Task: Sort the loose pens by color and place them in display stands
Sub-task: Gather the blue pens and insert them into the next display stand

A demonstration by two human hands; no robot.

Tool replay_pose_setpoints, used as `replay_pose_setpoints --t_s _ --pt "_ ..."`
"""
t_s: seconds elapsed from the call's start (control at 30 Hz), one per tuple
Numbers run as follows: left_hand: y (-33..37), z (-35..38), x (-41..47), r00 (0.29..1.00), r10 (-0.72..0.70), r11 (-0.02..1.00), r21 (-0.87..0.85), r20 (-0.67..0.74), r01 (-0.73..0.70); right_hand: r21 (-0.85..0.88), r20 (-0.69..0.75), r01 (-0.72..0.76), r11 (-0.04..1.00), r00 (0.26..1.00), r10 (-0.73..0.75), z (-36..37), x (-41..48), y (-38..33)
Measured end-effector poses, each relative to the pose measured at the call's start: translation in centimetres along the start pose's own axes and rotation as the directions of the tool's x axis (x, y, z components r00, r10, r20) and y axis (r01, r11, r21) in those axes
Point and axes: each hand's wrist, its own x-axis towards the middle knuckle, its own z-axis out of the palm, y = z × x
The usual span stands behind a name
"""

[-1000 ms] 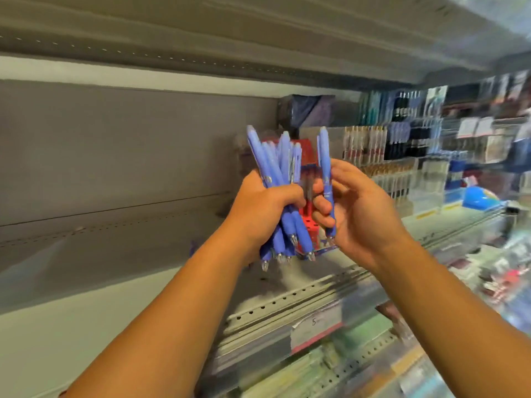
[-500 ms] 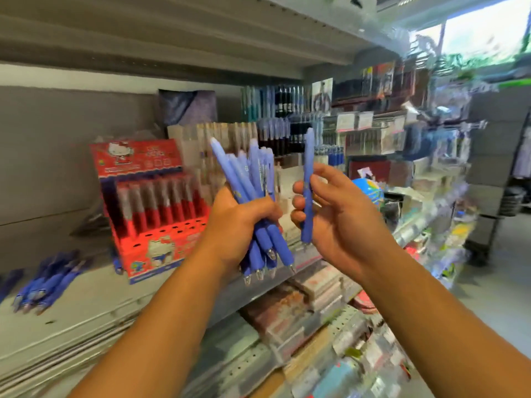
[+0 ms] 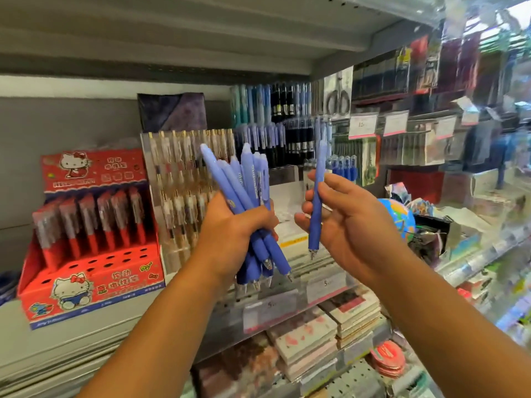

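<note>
My left hand (image 3: pixel 233 231) grips a bundle of several blue pens (image 3: pixel 244 179), tips pointing down, in front of the shelf. My right hand (image 3: pixel 347 222) pinches a single blue pen (image 3: pixel 317 196) upright, a short gap to the right of the bundle. A red display stand (image 3: pixel 86 285) on the shelf at left holds a row of red pens at its back; the holes in its front rows stand empty. Behind my hands a clear stand (image 3: pixel 184 168) holds pale pens, and blue and black pens (image 3: pixel 270 133) fill racks further back.
The grey shelf (image 3: pixel 71 334) carries price tags on its front edge. Stacks of notebooks (image 3: pixel 321 334) lie on the shelf below. Packaged goods and a small globe (image 3: pixel 398 214) crowd the right side. A few loose blue pens (image 3: pixel 7 285) lie at the far left edge.
The view has swung right along the shelf, bringing the red stand and pen racks closer. My right hand has drawn the single pen away from the bundle to the right.
</note>
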Motion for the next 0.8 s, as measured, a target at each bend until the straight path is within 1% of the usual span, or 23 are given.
replay_pose_setpoints --t_s 0.1,0.17,0.23,0.33,0.5,0.57,0.67,0.8 --pt "-0.1 -0.1 2.3 0.999 0.028 0.999 0.032 -0.036 -0.027 -0.045 0.028 0.034 0.998 0.999 -0.033 -1.3 3.0 0.5" --pt "0.2 -0.3 3.8 0.997 0.064 0.997 0.041 -0.049 -0.062 -0.184 0.053 0.088 0.979 0.995 -0.080 -1.8 5.2 0.5" --pt "0.3 -0.5 5.0 0.992 0.091 0.994 0.067 -0.083 -0.085 -0.311 0.093 0.149 0.939 0.988 -0.125 -2.2 7.3 0.6" --pt "0.3 -0.6 6.5 0.987 0.112 0.990 0.103 -0.112 -0.100 -0.406 0.144 0.219 0.887 0.974 -0.174 -2.5 10.6 0.9" --pt "-1.2 -0.2 7.6 0.978 0.091 0.989 0.134 -0.185 -0.066 -0.615 0.260 0.335 0.714 0.941 -0.217 -3.1 16.0 2.9" --pt "-1.9 0.0 7.7 0.966 0.097 0.985 0.164 -0.240 -0.058 -0.661 0.300 0.360 0.659 0.931 -0.208 -3.5 17.8 3.8" --pt "-3.2 0.5 7.4 0.949 0.068 0.977 0.213 -0.306 -0.001 -0.693 0.356 0.394 0.604 0.915 -0.187 -4.1 19.6 5.2" --pt "-4.6 0.7 7.0 0.925 0.068 0.962 0.270 -0.373 0.038 -0.655 0.388 0.421 0.628 0.900 -0.199 -4.9 20.5 6.8"
